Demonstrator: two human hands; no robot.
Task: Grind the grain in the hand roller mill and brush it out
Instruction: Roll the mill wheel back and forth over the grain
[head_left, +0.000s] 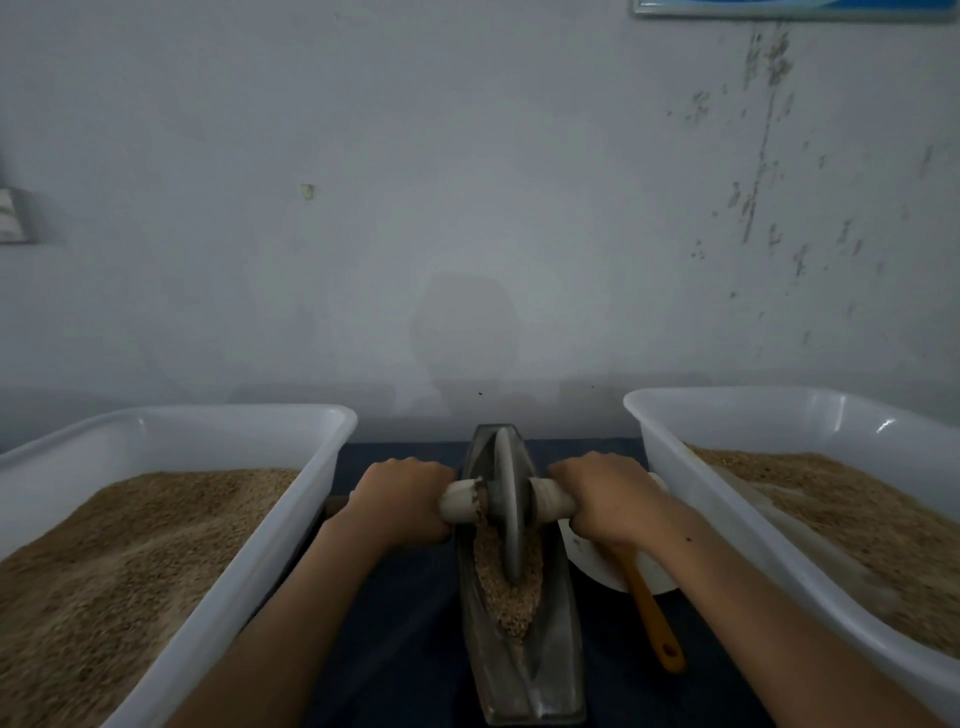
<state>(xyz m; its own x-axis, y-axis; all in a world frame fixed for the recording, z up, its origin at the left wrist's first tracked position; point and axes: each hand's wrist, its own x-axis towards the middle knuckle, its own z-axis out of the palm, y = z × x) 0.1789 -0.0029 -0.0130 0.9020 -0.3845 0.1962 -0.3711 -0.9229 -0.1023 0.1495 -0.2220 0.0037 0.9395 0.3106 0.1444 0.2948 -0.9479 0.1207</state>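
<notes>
Gripping the pale axle on either side of the stone wheel (508, 506), both hands sit in the lower middle of the frame, knuckles up and forearms reaching in from the bottom edge. The left hand (402, 496) curls round the left handle (460, 503), the right hand (605, 501) round the right handle (553, 503); the fingers of both wrap over the far side and cannot be seen. The wheel stands upright in the narrow boat-shaped trough (524, 670), which runs from the centre down toward the bottom edge. Crushed grain (506, 592) lies in the trough under and in front of the wheel, and some clings to the left handle where it meets the wheel.

The right wrist covers part of a white bowl (589, 564) just right of the trough, so what it holds cannot be made out. An orange-handled tool (654, 618) leans out of that bowl toward the lower right; its head is hidden under the wrist, so whether it is a brush I cannot tell.

A white tub (291, 519) at lower left and another white tub (670, 457) at lower right flank the trough, each holding grain and each cut off by the frame edge. All stand on a dark cloth (410, 613). A stained pale wall (467, 182) fills the upper frame, with a framed picture's edge (789, 9) at the upper right.
</notes>
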